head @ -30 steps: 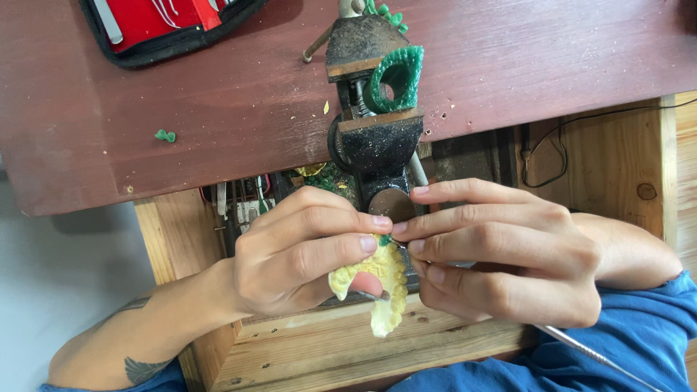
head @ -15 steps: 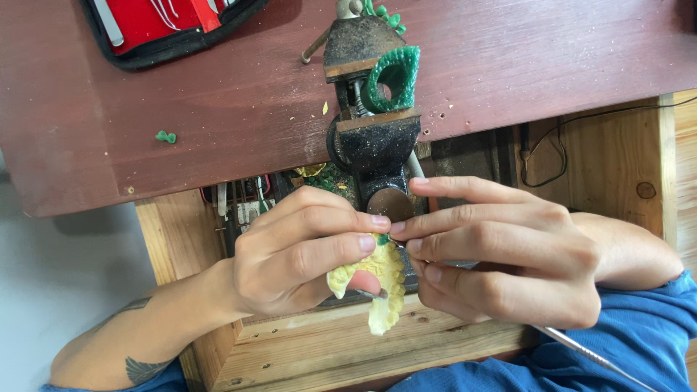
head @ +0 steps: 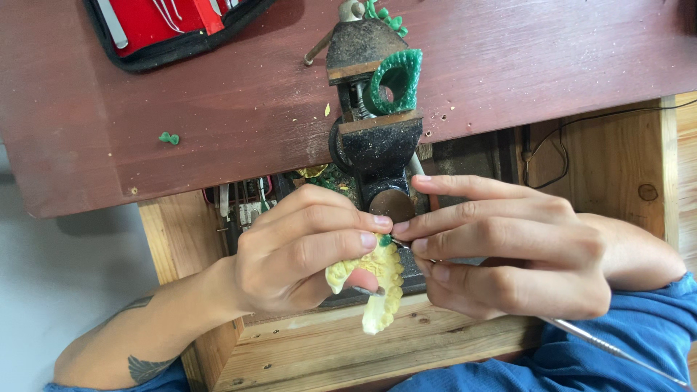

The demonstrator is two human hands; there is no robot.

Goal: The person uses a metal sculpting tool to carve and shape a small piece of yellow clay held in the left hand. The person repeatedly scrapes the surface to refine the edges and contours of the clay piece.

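My left hand (head: 301, 250) and my right hand (head: 501, 250) meet fingertip to fingertip just below a small black bench vise (head: 374, 141). Between them I hold a lumpy pale yellow piece (head: 381, 287) with a bit of green at its top; my left fingers and thumb pinch it. My right hand also grips a thin metal tool (head: 610, 350) whose shaft runs out toward the lower right. A green ring-shaped piece (head: 396, 80) sits clamped in the vise jaws.
The vise is fixed to a dark red wooden benchtop (head: 239, 101). A red and black tool case (head: 167, 25) lies at the upper left. A small green scrap (head: 169, 137) rests on the bench. Below is a pale wooden drawer frame (head: 406, 345) with tools inside.
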